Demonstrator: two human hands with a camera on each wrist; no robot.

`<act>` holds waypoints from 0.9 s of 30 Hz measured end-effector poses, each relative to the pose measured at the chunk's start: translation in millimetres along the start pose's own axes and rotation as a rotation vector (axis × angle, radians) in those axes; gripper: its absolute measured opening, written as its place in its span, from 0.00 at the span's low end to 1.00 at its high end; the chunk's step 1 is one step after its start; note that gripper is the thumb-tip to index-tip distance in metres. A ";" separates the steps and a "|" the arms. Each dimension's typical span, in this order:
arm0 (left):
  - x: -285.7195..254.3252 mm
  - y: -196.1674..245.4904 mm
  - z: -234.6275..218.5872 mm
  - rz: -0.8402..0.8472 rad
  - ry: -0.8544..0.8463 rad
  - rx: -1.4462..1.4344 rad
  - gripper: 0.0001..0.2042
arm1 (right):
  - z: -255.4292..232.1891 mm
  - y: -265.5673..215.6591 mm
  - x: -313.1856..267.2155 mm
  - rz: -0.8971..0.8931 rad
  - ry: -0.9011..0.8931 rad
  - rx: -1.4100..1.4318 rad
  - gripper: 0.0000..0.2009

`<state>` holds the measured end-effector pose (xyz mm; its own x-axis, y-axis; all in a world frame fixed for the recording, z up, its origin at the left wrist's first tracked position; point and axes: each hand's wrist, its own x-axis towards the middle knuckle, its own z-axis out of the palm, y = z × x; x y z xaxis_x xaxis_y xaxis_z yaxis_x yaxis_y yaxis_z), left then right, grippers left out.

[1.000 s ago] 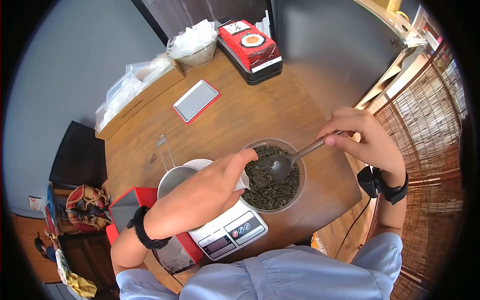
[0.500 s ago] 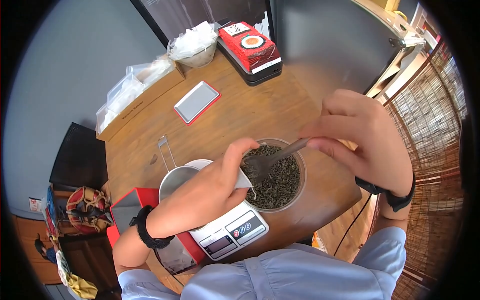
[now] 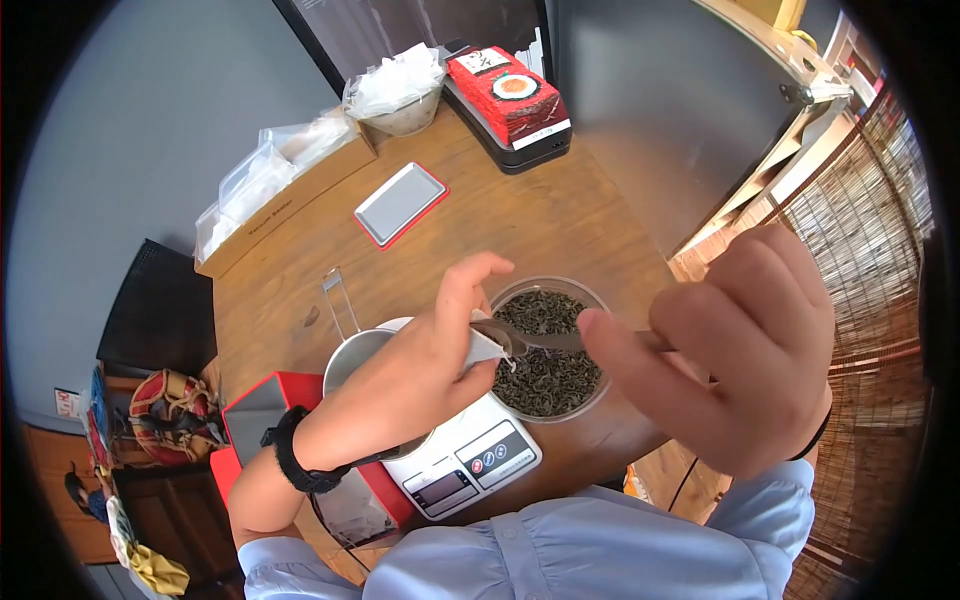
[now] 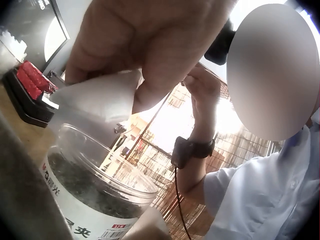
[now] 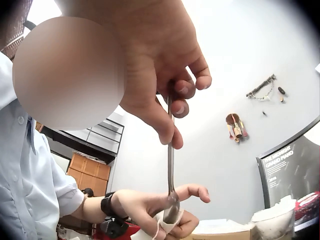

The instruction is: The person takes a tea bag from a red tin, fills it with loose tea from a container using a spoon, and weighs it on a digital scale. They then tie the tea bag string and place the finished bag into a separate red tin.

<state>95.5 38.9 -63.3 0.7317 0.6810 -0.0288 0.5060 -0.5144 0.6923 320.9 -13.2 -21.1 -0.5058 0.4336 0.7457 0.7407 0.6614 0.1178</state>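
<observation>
Over the jar, my left hand (image 3: 405, 375) pinches a small white drawstring tea bag (image 3: 484, 348), its index finger stretched out past it. The bag's mouth is held apart and a string hangs from it. My right hand (image 3: 745, 350) grips the handle of a metal spoon (image 5: 171, 165) between thumb and fingers. The spoon's bowl sits tipped in the mouth of the bag (image 5: 159, 226). What lies inside the bag is mostly hidden. Below both hands stands a clear, labelled jar (image 4: 125, 181) of dark, dried tea leaves (image 3: 545, 388).
Beside the jar is a white kitchen scale (image 3: 510, 452) with a metal pot (image 3: 350, 355) on it, partly behind my left arm. A red box (image 3: 275, 395) stands left. Farther back are a small grey tray (image 3: 402, 203), a carton of bags (image 3: 285, 200) and a red packet (image 3: 510, 95).
The right hand has brought the spoon up out of the tea leaves and turned it leftward, so its bowl is now at the bag's mouth. The left hand has stayed almost in place with the tea bag.
</observation>
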 end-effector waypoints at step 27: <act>-5.0 -4.0 -8.7 -0.084 -0.030 -0.135 0.33 | 49.8 41.9 -54.8 0.264 -0.575 0.420 0.07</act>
<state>85.9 42.2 -59.6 0.7038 0.7018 -0.1106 0.5013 -0.3802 0.7773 357.6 21.2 -89.7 -0.5708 0.7847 0.2418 0.6969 0.6187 -0.3627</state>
